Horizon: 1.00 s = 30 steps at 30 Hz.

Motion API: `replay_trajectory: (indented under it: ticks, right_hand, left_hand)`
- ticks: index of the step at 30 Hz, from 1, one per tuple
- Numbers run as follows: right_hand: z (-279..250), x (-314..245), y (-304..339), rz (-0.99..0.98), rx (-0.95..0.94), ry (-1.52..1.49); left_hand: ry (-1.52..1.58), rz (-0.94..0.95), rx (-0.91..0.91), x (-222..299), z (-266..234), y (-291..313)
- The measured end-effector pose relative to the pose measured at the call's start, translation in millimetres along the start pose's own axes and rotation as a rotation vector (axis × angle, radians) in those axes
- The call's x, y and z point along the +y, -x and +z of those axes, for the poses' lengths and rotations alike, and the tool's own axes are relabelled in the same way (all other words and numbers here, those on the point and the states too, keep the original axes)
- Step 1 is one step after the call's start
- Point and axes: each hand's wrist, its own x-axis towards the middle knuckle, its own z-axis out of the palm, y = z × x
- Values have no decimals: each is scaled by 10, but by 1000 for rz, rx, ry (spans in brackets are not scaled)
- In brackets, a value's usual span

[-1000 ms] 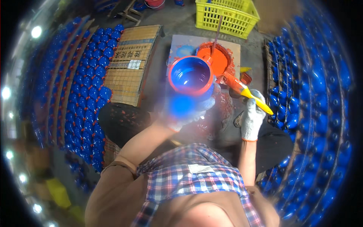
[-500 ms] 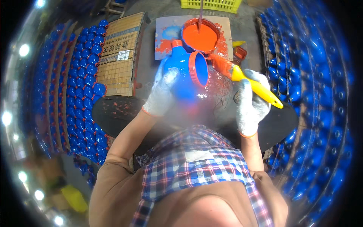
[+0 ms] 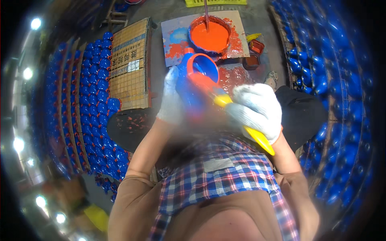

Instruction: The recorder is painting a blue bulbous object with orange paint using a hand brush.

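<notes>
My gloved left hand point(image 3: 170, 100) grips a blue, hollow, bottle-shaped fitting point(image 3: 184, 86) with a wide opening and a smaller red-orange neck. Its wide rim is red-orange and faces up and to the right. A paintbrush point(image 3: 222, 101) with a yellow handle is wrapped in the fingers of my gloved right hand point(image 3: 259, 107). The brush's red-orange bristles lie across the near part of that rim. The lower part of the fitting is blurred. Beyond it stands a round tub point(image 3: 191, 43) of red-orange paint point(image 3: 211, 37), with a thin stick point(image 3: 206, 17) upright in it.
Under the tub is a paint-smeared board point(image 3: 238, 27). Small red containers point(image 3: 256, 47) sit to its right. Rows of blue fittings point(image 3: 94, 88) fill the left side, and more blue fittings point(image 3: 337, 88) the right. A tan panel point(image 3: 128, 78) and a yellow crate point(image 3: 217, 3) lie farther off.
The brush has moved left and nearer, from beside the tub onto the fitting's rim. My right hand has turned over and closed around the handle. The fitting has tilted, its wide opening now facing more upward.
</notes>
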Motion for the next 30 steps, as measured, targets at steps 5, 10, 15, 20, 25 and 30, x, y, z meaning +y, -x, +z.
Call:
replay_trajectory:
  ticks: [5, 10, 15, 20, 25, 30]
  right_hand:
    - [-13, 159, 148, 231, 164, -80]
    - [167, 300, 157, 373, 194, -205]
    - [238, 193, 49, 317, 115, -153]
    - [279, 217, -31, 316, 201, -142]
    - [315, 248, -47, 379, 229, -161]
    - [450, 169, -281, 85, 55, -52]
  left_hand:
    - [-600, 594, -110, -38, -218, -27]
    - [-16, 87, -263, -45, -364, -130]
    - [594, -330, -401, 70, -566, -215]
    - [663, -245, -159, 340, -642, -280]
    - [669, -41, -40, 681, -797, -242]
    - [606, 67, 86, 833, -862, -259]
